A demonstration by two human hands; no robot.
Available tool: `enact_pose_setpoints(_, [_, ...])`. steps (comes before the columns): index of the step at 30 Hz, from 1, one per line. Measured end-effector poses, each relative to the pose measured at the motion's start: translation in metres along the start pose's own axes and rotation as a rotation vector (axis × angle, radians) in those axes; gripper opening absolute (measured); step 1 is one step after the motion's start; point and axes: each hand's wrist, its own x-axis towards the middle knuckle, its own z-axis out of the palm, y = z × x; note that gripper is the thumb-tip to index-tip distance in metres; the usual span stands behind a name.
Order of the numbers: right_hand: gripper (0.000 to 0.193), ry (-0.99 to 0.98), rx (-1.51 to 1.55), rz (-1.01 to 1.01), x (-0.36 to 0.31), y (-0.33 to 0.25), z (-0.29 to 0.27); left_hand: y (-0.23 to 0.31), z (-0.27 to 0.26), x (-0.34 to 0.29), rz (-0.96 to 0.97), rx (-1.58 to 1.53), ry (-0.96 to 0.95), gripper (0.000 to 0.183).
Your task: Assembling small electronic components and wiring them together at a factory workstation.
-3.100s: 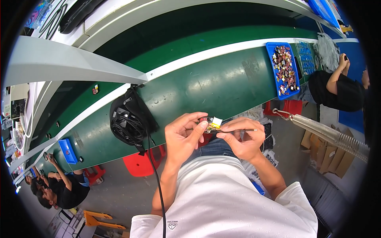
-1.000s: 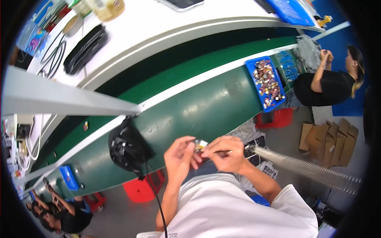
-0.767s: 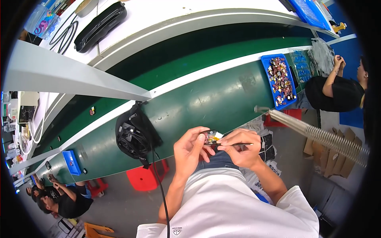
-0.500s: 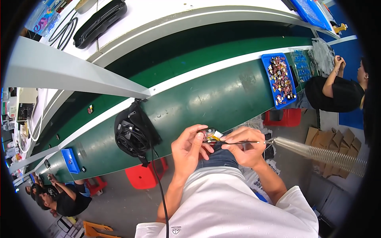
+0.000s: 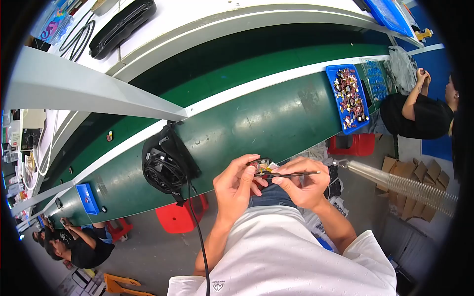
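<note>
In front of my body, at the near edge of the green bench, my left hand (image 5: pixel 235 185) grips a small black-cased electronic device (image 5: pixel 263 163) between thumb and fingers. Its open inside shows a reddish part and a yellow-and-white piece. My right hand (image 5: pixel 305 183) pinches a slim dark stick-like tool (image 5: pixel 298 173), one end against the device and the other sticking out to the right. The exact kind of tool is too small to make out. My fingers cover part of the device.
On the bench are a black bag (image 5: pixel 165 165) with cables, a blue tray (image 5: pixel 347 98) heaped with small parts, and a smaller blue tray (image 5: pixel 87 199). A coiled clear hose (image 5: pixel 395 185) hangs right of my hand. Red stools (image 5: pixel 176 218) stand below. Co-workers sit at both ends.
The tool in my right hand has shifted slightly left and up, its outer end tilting upward. Less of the white piece shows at the device. Both hands keep their grip.
</note>
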Motion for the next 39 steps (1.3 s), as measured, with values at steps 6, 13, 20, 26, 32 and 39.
enact_pose_setpoints(6, [0.019,-0.004,0.021,0.041,0.001,-0.005,0.002,0.001,0.003,-0.001,0.025,0.006,0.018,0.022])
enact_pose_setpoints(13, [0.019,0.026,0.033,-0.046,-0.001,0.004,0.003,0.0,0.002,-0.001,0.021,0.012,0.011,0.022])
enact_pose_setpoints(20, [0.018,0.06,0.071,0.083,-0.002,-0.004,0.001,-0.001,0.002,0.0,0.012,-0.014,0.028,0.023])
enact_pose_setpoints(26, [0.018,-0.005,0.058,0.109,0.002,-0.008,0.0,0.0,0.002,0.0,0.014,-0.007,0.034,0.023])
enact_pose_setpoints(32, [0.018,0.012,0.013,-0.132,0.004,0.004,0.002,0.002,0.004,0.0,0.027,-0.01,0.027,0.022])
enact_pose_setpoints(39, [0.021,-0.028,-0.05,-0.252,0.006,-0.002,-0.005,0.01,0.005,-0.004,0.09,-0.006,0.021,0.021])
